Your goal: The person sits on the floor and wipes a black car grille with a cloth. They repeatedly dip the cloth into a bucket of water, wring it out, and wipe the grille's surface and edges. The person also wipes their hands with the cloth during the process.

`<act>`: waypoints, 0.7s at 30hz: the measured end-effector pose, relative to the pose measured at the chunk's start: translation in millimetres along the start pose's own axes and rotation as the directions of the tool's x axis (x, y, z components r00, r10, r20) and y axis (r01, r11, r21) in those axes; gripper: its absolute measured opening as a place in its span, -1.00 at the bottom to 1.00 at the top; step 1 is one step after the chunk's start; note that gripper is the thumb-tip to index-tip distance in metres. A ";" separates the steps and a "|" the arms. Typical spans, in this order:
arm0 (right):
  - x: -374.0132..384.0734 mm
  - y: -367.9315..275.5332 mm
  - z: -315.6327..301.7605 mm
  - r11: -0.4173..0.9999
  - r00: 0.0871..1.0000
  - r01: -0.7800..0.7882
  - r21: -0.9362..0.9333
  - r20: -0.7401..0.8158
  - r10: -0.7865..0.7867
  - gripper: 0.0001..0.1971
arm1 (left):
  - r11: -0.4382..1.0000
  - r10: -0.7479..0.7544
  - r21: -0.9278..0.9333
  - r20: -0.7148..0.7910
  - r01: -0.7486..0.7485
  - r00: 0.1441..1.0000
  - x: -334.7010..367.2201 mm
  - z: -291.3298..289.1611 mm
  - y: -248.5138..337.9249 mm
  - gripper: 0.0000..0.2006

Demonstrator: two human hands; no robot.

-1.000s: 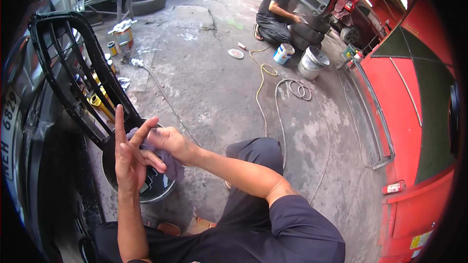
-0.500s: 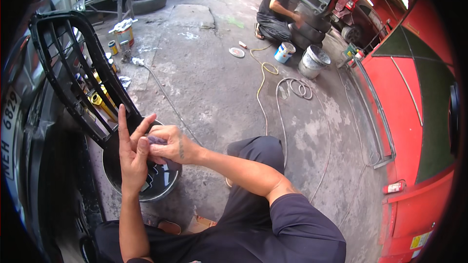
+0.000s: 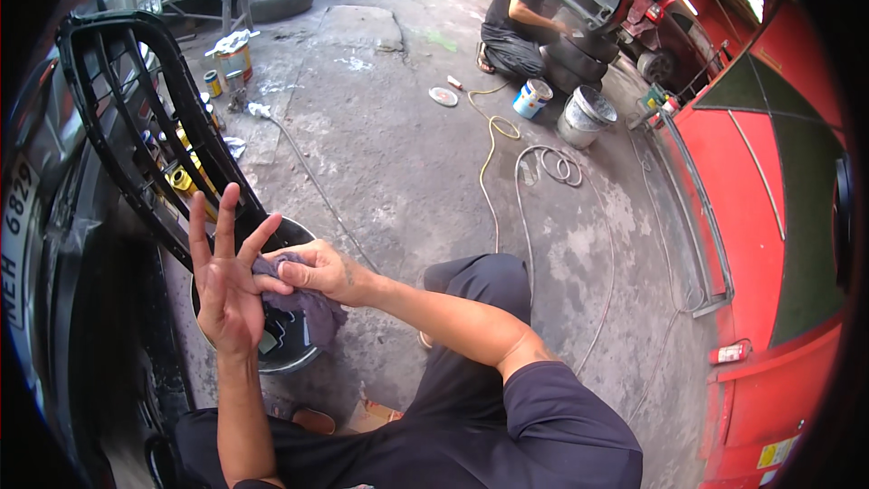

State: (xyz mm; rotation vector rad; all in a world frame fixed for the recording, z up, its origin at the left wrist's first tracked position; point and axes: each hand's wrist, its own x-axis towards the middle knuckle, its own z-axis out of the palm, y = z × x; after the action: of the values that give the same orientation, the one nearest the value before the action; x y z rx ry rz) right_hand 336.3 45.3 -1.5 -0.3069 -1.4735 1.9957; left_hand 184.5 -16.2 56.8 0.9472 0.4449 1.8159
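A greyish-purple rag [image 3: 312, 312] is pinched in my right hand [image 3: 326, 273], whose thumb and fingers are closed on it. Part of the rag hangs down over the rim of a dark bucket [image 3: 294, 364]. My left hand [image 3: 231, 285] is raised just left of it, palm toward me, with several fingers spread and stretched out. One finger on its right side reaches into the rag at my right hand. Behind my left hand stands a glossy black slatted car grille [image 3: 100, 131], leaning up to the left. The bucket sits below both hands, with dark, shiny contents partly hidden.
Paint cans [image 3: 235, 62] and yellow containers [image 3: 186, 183] stand beyond the grille. A grey hose [image 3: 312, 179] crosses the concrete floor. Farther right are a coiled hose [image 3: 554, 167], pails [image 3: 587, 116] and a crouching person [image 3: 520, 23] by stacked tires. Red panels line the right.
My left hand has turned and spread its fingers, moving slightly left. The rag, earlier bunched up in my right hand, now hangs loose below it. The crouching person's arms have shifted.
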 end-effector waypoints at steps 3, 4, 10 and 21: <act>1.9 -4.3 2.4 1.000 1.000 -0.009 -0.028 0.004 0.009 -0.63 | 0.982 -0.064 0.178 -0.003 0.064 0.998 -2.3 -14.3 -3.5 -0.17; 3.3 -6.3 3.8 1.000 1.000 -0.014 -0.027 -0.003 0.014 -0.66 | 0.975 -0.090 0.204 0.014 0.085 0.996 -2.0 -17.6 -3.2 -0.22; 2.4 -15.8 -3.0 0.997 0.999 -0.035 -0.068 -0.010 0.034 -0.75 | 0.930 -0.116 0.360 0.079 0.080 0.990 -4.2 -11.8 -3.2 -0.28; 0.1 -27.4 -12.6 0.990 0.991 -0.048 0.131 -0.121 0.064 -0.71 | 0.943 -0.067 0.331 0.131 0.020 0.989 -9.0 -0.5 8.4 -0.18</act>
State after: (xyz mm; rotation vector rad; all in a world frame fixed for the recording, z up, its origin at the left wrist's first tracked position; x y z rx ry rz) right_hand 352.4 59.9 19.4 -0.4146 -1.2667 2.0654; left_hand 180.7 -27.8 58.5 1.2748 0.6896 1.6496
